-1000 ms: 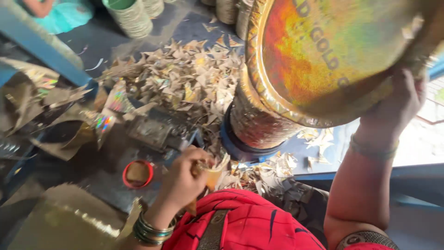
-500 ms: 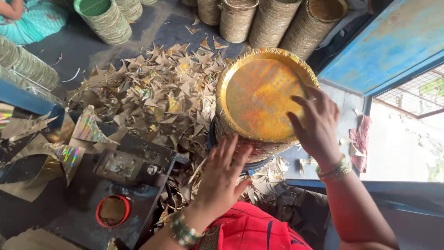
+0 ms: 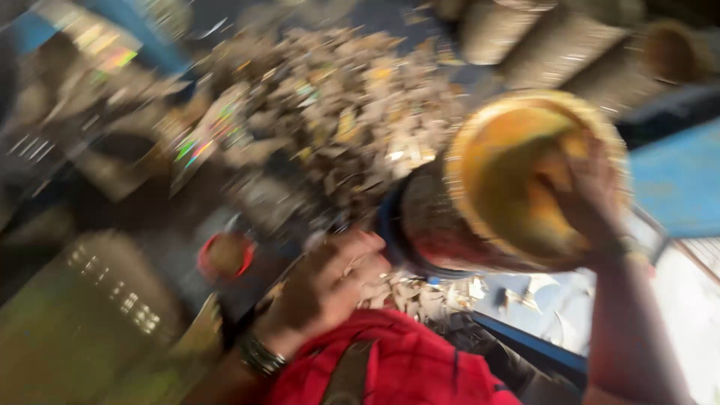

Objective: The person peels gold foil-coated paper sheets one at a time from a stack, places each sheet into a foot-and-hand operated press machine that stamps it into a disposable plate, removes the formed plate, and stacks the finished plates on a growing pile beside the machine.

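Up at the right, clasping a gold plate (image 3: 510,165) with the right hand (image 3: 592,195): grip closing over the far rim, fingers spreading across the shiny face. Tilting it toward the camera, over the top of a tall stack (image 3: 431,225) of the same; not telling, through the blur, whether touching the stack or just clear of it.

Lower down, near the middle, hovering with the left hand (image 3: 330,289) just beside the foot of the stack. Grip looking loosely curled, but smearing too much to tell whether clenched or released; showing nothing held.

Lying behind both, a wide heap of scraps (image 3: 337,112), gold and pale. Sitting left of the left hand, a small red cap (image 3: 225,255). Leaning along the top right, more rolls (image 3: 555,45) of nested plates.

Judging by the thin rim and foil sheen: probably being light pressed paper, keeping its shape yet creasing under a hard pinch. Likely being slick on the foil face, so sliding off its neighbours easily. Best taking hold at the rim, thumb beneath and fingers above, pinching gently. Also steadying the stack low at its side with the other hand, it being tall and probably toppling readily.
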